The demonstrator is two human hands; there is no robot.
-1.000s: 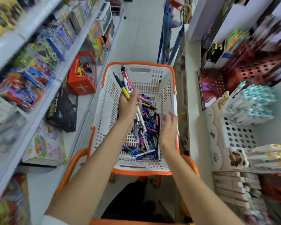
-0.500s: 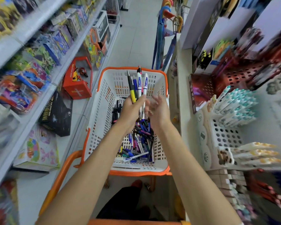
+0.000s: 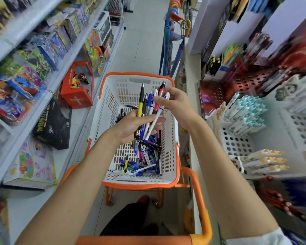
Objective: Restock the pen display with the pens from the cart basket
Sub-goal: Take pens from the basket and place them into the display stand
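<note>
A white cart basket (image 3: 171, 131) with an orange rim stands ahead of me, with several loose pens (image 3: 141, 161) lying in its bottom. Above it my left hand (image 3: 131, 127) grips a bunch of pens (image 3: 149, 106) that fan upward: one yellow and black, some blue, one pink, some white. My right hand (image 3: 177, 105) reaches in from the right and pinches the top of the pink and white pens in that bunch. The pen display (image 3: 242, 121), a white perforated rack with rows of teal-capped pens, sits on the shelf at right.
Toy shelves (image 3: 34, 71) line the left side of the aisle, with a red box (image 3: 77, 87) on the floor. The orange cart handle (image 3: 134, 240) crosses in front of me. Umbrellas (image 3: 170, 41) hang beyond the basket. Yellow-tipped pens (image 3: 265, 161) lie lower in the display.
My left hand lifted the bunch of pens out of the basket. My right hand came up from the basket rim and now pinches the pens' tops.
</note>
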